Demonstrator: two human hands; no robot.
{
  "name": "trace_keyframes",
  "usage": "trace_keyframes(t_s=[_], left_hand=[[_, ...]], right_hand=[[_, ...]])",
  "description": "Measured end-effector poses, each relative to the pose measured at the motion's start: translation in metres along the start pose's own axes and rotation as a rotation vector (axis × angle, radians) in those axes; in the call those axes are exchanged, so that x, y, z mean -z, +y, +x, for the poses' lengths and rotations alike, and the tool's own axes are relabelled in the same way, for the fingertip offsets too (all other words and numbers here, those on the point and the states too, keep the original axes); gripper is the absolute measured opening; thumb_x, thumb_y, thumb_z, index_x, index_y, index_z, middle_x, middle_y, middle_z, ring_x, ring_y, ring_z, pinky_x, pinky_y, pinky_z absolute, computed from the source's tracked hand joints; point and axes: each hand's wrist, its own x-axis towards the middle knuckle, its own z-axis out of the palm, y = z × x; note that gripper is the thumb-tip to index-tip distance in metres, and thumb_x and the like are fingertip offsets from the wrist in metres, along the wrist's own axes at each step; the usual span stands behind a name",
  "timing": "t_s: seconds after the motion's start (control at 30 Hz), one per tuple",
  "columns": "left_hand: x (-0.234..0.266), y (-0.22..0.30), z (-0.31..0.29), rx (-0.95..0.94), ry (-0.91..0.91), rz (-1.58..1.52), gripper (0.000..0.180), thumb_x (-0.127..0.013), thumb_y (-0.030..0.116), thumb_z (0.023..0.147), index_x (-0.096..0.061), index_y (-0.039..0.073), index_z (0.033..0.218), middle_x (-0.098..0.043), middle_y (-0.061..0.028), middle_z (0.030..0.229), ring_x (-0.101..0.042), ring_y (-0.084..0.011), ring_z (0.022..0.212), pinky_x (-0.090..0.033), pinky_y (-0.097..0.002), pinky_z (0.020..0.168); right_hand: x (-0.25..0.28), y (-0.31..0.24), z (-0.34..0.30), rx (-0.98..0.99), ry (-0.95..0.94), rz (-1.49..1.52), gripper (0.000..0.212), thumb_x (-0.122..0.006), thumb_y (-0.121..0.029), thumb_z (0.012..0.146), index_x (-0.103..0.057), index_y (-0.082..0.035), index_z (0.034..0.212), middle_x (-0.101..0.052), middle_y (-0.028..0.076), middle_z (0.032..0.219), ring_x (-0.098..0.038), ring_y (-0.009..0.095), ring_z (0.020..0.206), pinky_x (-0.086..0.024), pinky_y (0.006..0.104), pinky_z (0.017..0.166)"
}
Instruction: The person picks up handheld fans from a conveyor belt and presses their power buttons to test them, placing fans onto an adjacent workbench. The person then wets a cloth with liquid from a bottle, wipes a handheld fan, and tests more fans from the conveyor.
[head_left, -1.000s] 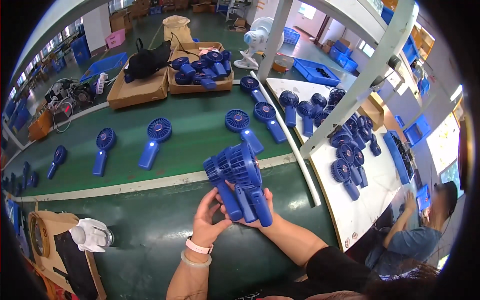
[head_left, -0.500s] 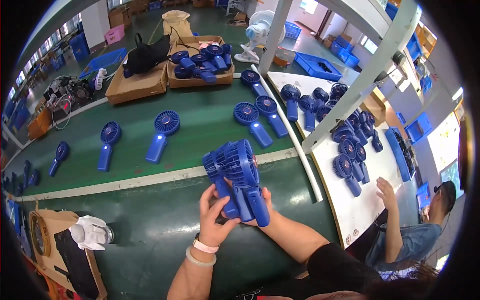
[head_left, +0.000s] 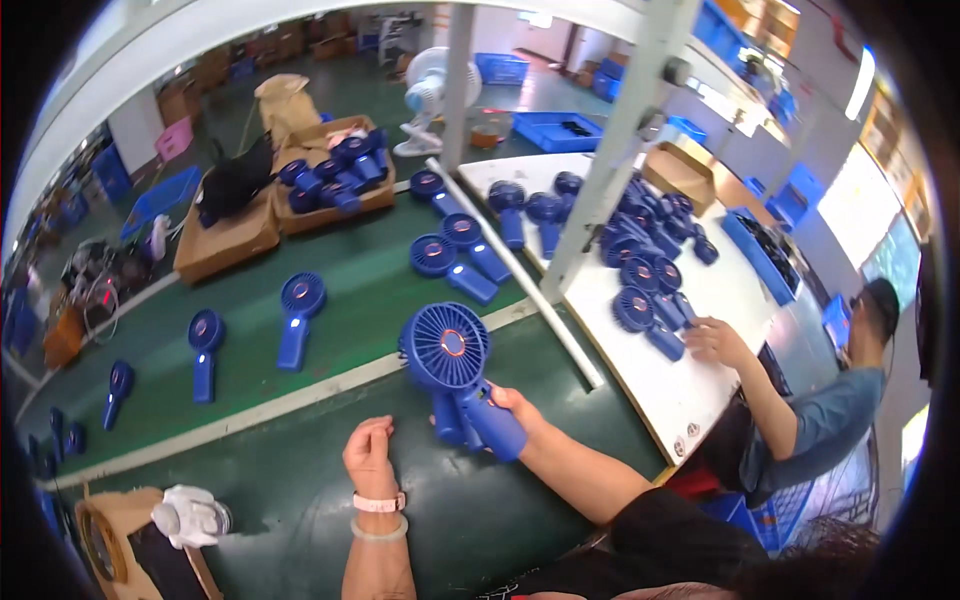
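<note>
My right hand (head_left: pixel 510 405) grips a bunch of blue handheld fans (head_left: pixel 447 345) by their handles. Their round heads are stacked together, and the front grille with its ringed centre faces up; the ones behind are mostly hidden. My left hand (head_left: pixel 369 447) is apart from the bunch, over the green bench, with its fingers curled together and nothing visible in them. Its wrist carries a pink-banded watch (head_left: pixel 378 502) and a pale bangle. Beyond the hands, separate blue fans lie on the green conveyor belt, among them one fan (head_left: pixel 298 318) and a pair (head_left: pixel 452 268) nearer the post.
On the right, a white table (head_left: pixel 640 395) bears many blue fans; a co-worker's hand (head_left: pixel 715 343) reaches to one. A white pole (head_left: pixel 520 275) and metal post (head_left: pixel 610 160) stand between. Cardboard trays (head_left: pixel 235 245) line the far side. A white-wrapped object (head_left: pixel 187 517) sits lower left.
My left hand has let go of the fans and drawn left. My right hand has turned the bunch so a grille faces up. The view shifted; the co-worker's hand moved to the fans.
</note>
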Motion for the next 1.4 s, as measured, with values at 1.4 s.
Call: trace_keyframes(t_s=[1.4], left_hand=[[-0.004, 0.000, 0.000, 0.110, -0.238, 0.214, 0.015, -0.052, 0.005, 0.086, -0.063, -0.003, 0.084, -0.062, -0.0084, 0.084, -0.057, -0.0135, 0.076, -0.045, -0.0250, 0.072]], right_hand=[[0.169, -0.254, -0.118, 0.404, 1.859, -2.216, 0.070, -0.064, -0.025, 0.076, -0.028, -0.004, 0.133, -0.033, 0.024, 0.131, -0.031, 0.038, 0.123, -0.028, 0.0463, 0.099]])
